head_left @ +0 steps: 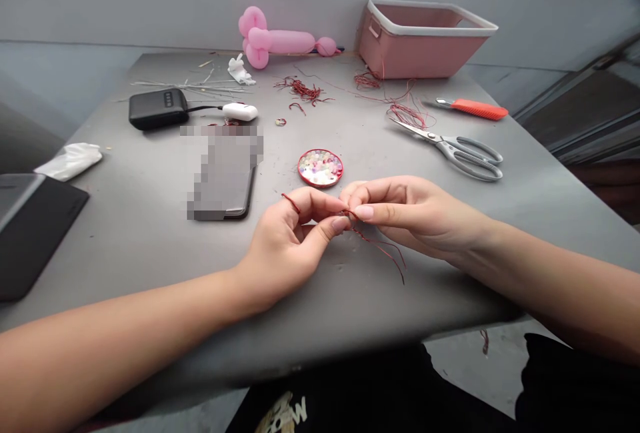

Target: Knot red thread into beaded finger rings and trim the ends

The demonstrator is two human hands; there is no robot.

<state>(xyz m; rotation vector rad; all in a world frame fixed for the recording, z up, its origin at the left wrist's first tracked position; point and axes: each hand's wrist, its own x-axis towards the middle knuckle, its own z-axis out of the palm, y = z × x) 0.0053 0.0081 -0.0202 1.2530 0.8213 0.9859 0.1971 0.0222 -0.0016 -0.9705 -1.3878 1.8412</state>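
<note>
The bin's (420, 54) floor is hidden behind its near wall. The left hand (283, 246) and right hand (423, 214) pinch narrowly together. Pixel blocks mask much of the phone (233, 176). The dish (321, 185) holds beads (324, 165). The red strand (369, 239) is between the fingertips, partly covered, tails hanging out below.

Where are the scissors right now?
In the head view, the scissors lie on the right of the table, beyond the right hand and nearer than the orange tool.
</note>
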